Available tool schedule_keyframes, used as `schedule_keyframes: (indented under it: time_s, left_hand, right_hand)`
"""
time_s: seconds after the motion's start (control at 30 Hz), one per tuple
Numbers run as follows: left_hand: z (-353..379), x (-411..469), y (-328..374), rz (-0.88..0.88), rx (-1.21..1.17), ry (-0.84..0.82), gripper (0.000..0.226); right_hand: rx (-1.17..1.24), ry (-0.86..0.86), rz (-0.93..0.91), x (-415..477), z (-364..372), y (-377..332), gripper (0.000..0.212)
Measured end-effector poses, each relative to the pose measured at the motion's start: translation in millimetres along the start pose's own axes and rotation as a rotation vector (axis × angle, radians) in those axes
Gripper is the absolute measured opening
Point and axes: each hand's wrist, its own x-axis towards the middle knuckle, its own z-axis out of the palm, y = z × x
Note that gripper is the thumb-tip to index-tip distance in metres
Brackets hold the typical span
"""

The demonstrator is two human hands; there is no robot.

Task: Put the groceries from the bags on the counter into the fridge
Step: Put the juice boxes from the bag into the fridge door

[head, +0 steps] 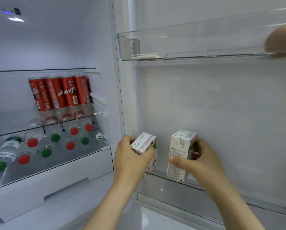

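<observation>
The fridge stands open, its door to the right. My left hand [132, 156] grips a small white milk carton [145, 143], tilted, at the left end of the lower clear door bin [180, 191]. Over the same bin, my right hand [197, 161] holds a second white carton [180, 155] upright, its base at about the bin's rim. Whether either carton rests on the bin floor I cannot tell.
An upper clear door bin [188, 44] holds nothing visible; someone's hand [282, 40] rests on its right end. Inside, several red cans [59, 92] stand on a glass shelf, and several water bottles [56, 138] lie below it.
</observation>
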Motion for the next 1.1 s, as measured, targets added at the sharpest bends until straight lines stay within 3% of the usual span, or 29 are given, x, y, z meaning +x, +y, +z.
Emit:
schedule_keyframes:
  time_s: [0.27, 0.43, 0.57, 0.73, 0.93, 1.1]
  left_hand:
    - [6.0, -3.2, -19.1, 0.092, 0.078, -0.013, 0.043]
    - [5.9, -4.3, -23.0, 0.141, 0.055, -0.049, 0.032]
    - [-2.4, -8.8, -23.8, 0.201, 0.051, -0.133, 0.026]
    - [-23.0, 3.3, -19.0, 0.148, 0.059, -0.333, 0.032]
    - [-12.9, -0.3, -17.4, 0.143, 0.081, -0.180, 0.043]
    - [-15.9, -8.1, -27.6, 0.275, 0.082, -0.203, 0.043]
  right_hand:
    - [-0.011, -0.007, 0.017, -0.6, -0.5, -1.7, 0.055]
    - [-0.023, -0.007, 0.027, -1.8, 0.7, -2.5, 0.055]
    - [-0.034, -0.007, 0.028, -2.8, 1.5, -4.4, 0.051]
    - [-0.056, -0.019, 0.037, -3.0, 2.1, -5.0, 0.052]
    - [-0.109, -0.028, 0.041, -4.6, 2.6, -4.5, 0.050]
    - [-0.177, -0.026, 0.056, -3.6, 3.4, -1.6, 0.053]
